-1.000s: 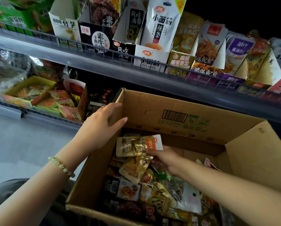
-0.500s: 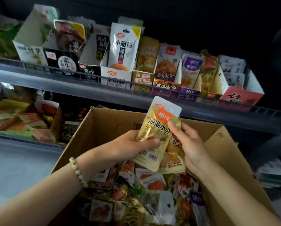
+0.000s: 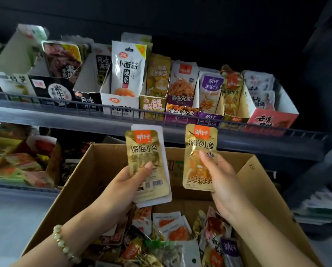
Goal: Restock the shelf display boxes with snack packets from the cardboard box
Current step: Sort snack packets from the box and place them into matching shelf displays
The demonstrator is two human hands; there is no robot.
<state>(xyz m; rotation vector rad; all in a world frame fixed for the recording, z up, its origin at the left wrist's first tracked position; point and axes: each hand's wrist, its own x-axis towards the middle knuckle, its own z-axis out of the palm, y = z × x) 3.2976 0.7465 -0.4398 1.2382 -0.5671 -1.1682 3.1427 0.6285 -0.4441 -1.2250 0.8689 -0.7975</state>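
Note:
My left hand (image 3: pixel 120 186) grips gold snack packets (image 3: pixel 144 151) stacked on a white-backed one, upright above the open cardboard box (image 3: pixel 88 182). A single gold packet with an orange logo (image 3: pixel 198 149) stands upright in my right hand (image 3: pixel 221 180), a little apart from the left one. Loose snack packets (image 3: pixel 171 237) of several kinds fill the bottom of the box. On the shelf above stands a row of display boxes (image 3: pixel 120 101), including a gold box (image 3: pixel 231 105) of matching packets at the right.
A grey wire-fronted shelf rail (image 3: pixel 65 112) runs in front of the display boxes. A lower shelf at the left holds trays of colourful packets (image 3: pixel 17 162). A dark upright post (image 3: pixel 319 93) and stacked papers (image 3: pixel 319 205) stand at the right.
Both hands rose out of the box with the gold packets. The packets, held together half a second ago, are now split, one set in each hand. The view tilted up toward the shelf.

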